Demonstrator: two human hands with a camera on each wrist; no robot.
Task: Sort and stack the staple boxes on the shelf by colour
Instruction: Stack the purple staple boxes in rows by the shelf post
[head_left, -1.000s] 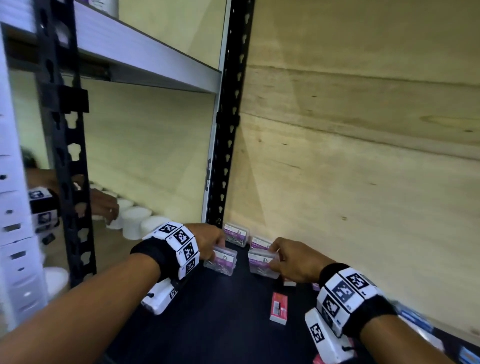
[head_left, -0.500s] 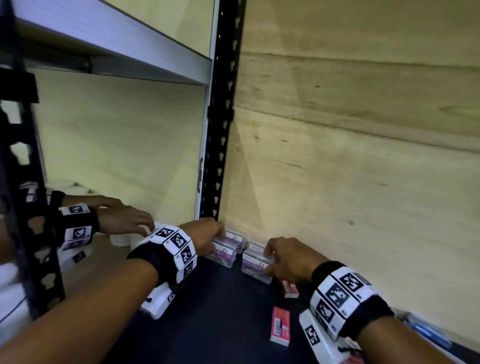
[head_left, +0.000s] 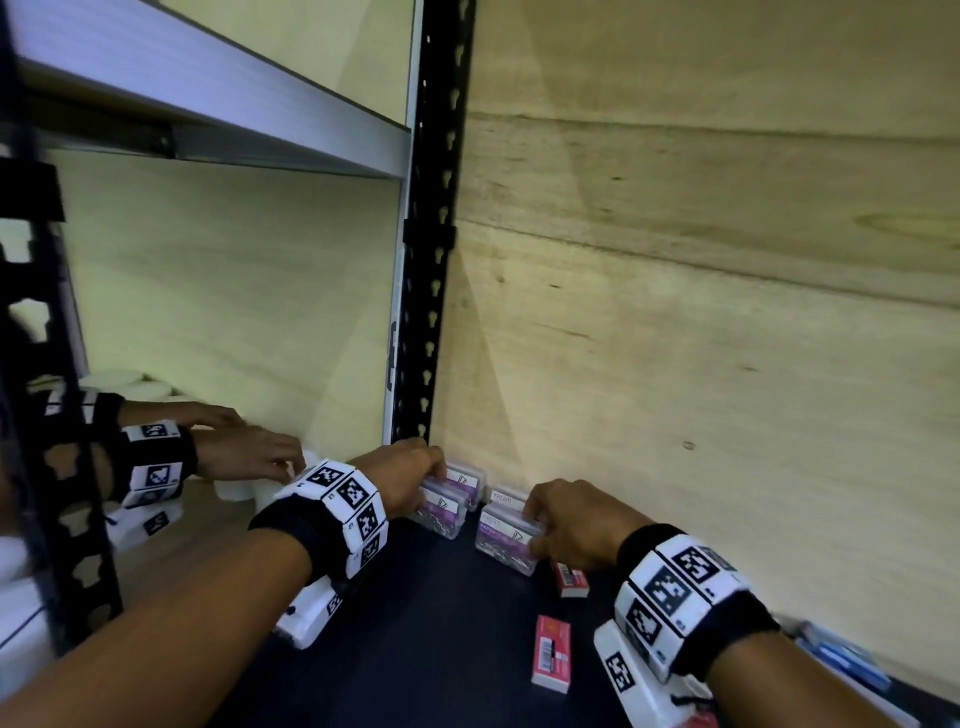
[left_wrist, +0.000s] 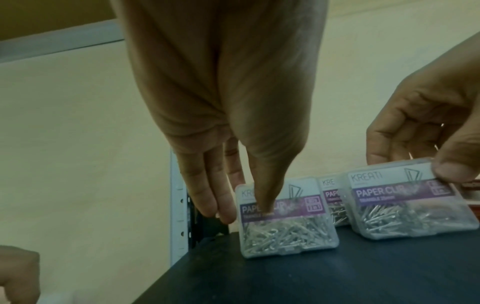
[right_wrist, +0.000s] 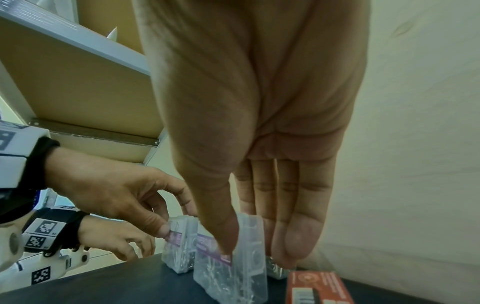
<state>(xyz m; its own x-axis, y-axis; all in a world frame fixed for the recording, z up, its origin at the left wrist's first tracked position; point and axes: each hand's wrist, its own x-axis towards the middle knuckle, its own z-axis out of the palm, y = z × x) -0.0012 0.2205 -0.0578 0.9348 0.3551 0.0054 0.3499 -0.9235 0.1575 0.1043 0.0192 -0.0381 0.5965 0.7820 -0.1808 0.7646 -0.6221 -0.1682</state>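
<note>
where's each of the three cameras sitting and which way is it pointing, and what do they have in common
Head: worn on the head, looking forward and down into the shelf corner; both forearms, the left hand and right hand show.
Left wrist: under the left wrist, looking along the palm at its clear purple-label box; the right hand enters from the right.
Right wrist: under the right wrist, looking along the palm at its own clear box; the left hand reaches in from the left.
Shared: both wrist views show both pinched boxes on the dark shelf.

The blue boxes (head_left: 852, 662) were blurred and partly behind the right wrist. The small print on the red box (head_left: 551, 652) was illegible. In the right wrist view, another red box (right_wrist: 318, 288) was cut off by the bottom edge.
</note>
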